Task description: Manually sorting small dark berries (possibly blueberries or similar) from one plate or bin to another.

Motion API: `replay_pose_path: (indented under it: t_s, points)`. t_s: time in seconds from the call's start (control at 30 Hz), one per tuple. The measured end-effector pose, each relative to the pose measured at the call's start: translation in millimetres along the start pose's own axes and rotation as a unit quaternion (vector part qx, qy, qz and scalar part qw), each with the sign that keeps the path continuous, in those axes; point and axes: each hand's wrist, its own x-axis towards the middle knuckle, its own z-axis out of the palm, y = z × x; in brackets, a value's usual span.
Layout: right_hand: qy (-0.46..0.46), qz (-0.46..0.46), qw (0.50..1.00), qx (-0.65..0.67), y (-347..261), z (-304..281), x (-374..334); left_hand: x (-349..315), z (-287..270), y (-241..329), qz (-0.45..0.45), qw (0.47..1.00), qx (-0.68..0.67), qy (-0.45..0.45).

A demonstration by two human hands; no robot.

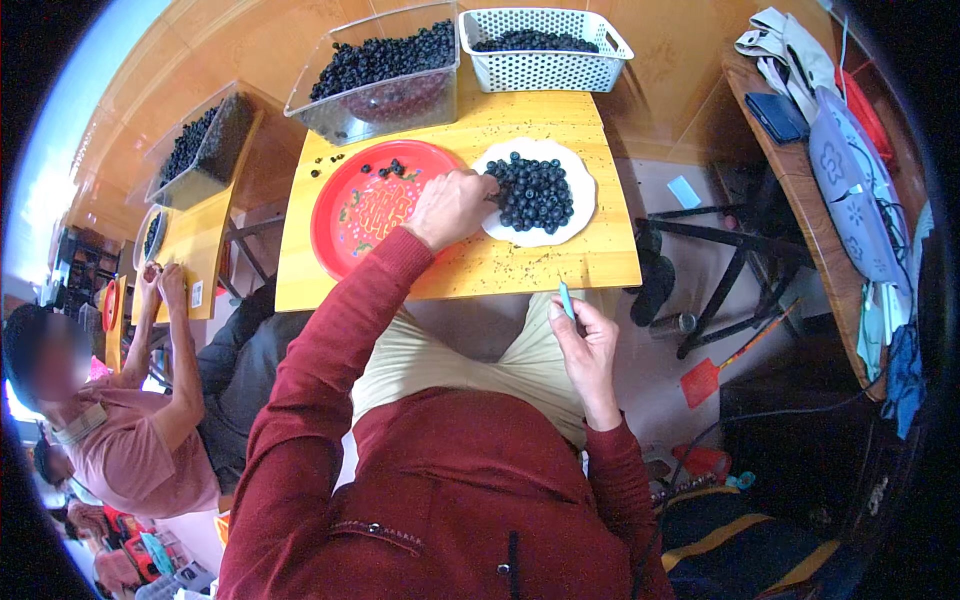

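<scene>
My left hand reaches across the table over the right side of a red plate with a printed pattern. Its fingers are closed at the left rim of a white scalloped plate, beside a pile of dark blueberries. Whatever those fingertips pinch is hidden. Several more berries lie at the far side of the red plate. Off the table's near edge, above my lap, my right hand is closed around a slim tool with a light blue handle; its tip is too small to make out.
A clear bin and a white perforated basket, both holding dark berries, stand at the table's far side. Small crumbs dot the wooden tabletop. At left another person works by a second berry bin. A cluttered bench stands right.
</scene>
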Motion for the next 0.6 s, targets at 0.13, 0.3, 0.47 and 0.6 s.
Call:
replay_pose_path:
  t_s: [0.13, 0.3, 0.47, 0.6]
  points:
    - [0.0, 0.009, 1.0, 0.007, 3.4, 1.0, 2.4, -7.7, 3.6, -10.9, 0.057, 0.997, -0.035, 0.034]
    - [-0.005, 0.006, 1.0, 0.008, -3.4, 5.0, 6.7, -18.3, -4.3, -7.5, 0.097, 0.987, -0.105, 0.08]
    - [-0.005, 0.02, 0.999, 0.03, -7.5, 10.3, 13.4, -37.7, -19.1, 7.9, 0.033, 0.96, -0.271, 0.056]
    - [-0.006, -0.006, 1.0, 0.022, -3.8, 14.9, 17.1, -60.4, -23.0, 15.9, -0.019, 0.883, -0.468, 0.033]
